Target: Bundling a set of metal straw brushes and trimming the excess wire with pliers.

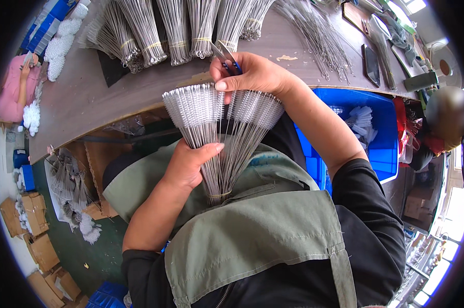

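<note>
A fanned bundle of straw-cleaning brushes (191,109), white bristles up and twisted wire stems down, stands over my lap, tied with a band near its lower end. My left hand (190,160) is closed around the stems on the left side, its thumb lying across them. At the top of the bristles, my right hand (255,73) holds small snips (226,55) with dark blue handles, blades apart and pointing up and away. Its thumb and lower fingertips are at a gap in the fan, touching or very near the bristles; I cannot tell whether they pinch a brush.
Banded bundles of wire stems (178,33) line the far table (88,97), with loose wires (319,38) and a phone (370,64) to the right. A blue bin (383,133) sits below the right edge. People work at far left and right; cardboard boxes (34,213) stand left.
</note>
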`<action>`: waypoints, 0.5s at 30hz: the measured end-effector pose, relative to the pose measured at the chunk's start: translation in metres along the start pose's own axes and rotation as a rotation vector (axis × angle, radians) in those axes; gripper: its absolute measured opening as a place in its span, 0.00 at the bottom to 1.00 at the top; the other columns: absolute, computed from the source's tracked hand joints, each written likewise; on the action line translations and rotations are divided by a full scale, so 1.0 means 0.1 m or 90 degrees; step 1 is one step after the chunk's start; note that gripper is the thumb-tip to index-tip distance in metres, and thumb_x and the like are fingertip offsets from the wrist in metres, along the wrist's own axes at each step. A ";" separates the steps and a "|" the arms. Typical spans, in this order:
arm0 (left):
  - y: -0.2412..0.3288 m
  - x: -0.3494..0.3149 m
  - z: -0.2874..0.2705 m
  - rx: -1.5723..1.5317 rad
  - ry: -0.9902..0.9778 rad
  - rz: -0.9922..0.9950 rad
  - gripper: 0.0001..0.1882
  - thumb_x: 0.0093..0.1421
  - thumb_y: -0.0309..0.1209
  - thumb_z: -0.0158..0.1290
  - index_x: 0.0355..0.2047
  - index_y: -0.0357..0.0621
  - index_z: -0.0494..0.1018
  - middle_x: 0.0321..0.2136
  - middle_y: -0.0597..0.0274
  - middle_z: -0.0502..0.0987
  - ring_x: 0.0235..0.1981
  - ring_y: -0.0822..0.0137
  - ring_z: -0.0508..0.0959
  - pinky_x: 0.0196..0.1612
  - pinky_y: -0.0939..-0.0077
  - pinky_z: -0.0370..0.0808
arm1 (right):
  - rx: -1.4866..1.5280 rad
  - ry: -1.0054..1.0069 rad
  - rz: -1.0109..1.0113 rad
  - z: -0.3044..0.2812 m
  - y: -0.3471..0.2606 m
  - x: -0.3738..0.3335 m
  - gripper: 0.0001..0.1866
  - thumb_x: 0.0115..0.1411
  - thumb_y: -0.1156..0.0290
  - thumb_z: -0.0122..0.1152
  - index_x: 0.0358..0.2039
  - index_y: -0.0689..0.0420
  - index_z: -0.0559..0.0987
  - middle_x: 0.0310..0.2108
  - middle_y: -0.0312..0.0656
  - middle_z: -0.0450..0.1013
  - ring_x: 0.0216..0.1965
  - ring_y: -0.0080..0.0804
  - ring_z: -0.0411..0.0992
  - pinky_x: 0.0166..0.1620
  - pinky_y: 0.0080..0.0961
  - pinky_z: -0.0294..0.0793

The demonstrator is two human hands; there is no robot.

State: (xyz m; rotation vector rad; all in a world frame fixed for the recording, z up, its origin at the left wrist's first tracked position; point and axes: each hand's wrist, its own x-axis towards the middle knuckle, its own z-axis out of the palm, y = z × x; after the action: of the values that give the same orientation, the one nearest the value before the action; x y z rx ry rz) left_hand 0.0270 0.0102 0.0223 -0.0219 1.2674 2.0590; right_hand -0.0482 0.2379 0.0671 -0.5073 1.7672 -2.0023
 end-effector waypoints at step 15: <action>-0.02 -0.06 0.03 -0.007 0.033 0.005 0.12 0.51 0.23 0.57 0.36 0.35 0.72 0.28 0.60 0.75 0.28 0.67 0.76 0.34 0.73 0.76 | 0.016 -0.028 -0.007 0.01 -0.03 -0.19 0.19 0.47 0.78 0.60 0.42 0.62 0.72 0.31 0.37 0.72 0.34 0.23 0.70 0.41 0.20 0.70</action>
State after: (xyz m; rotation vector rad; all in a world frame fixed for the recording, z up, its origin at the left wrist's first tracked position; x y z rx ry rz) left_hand 0.0333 0.0101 0.0244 -0.0753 1.2900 2.0842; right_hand -0.0318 0.2478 0.0699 -0.5495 1.7144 -2.0030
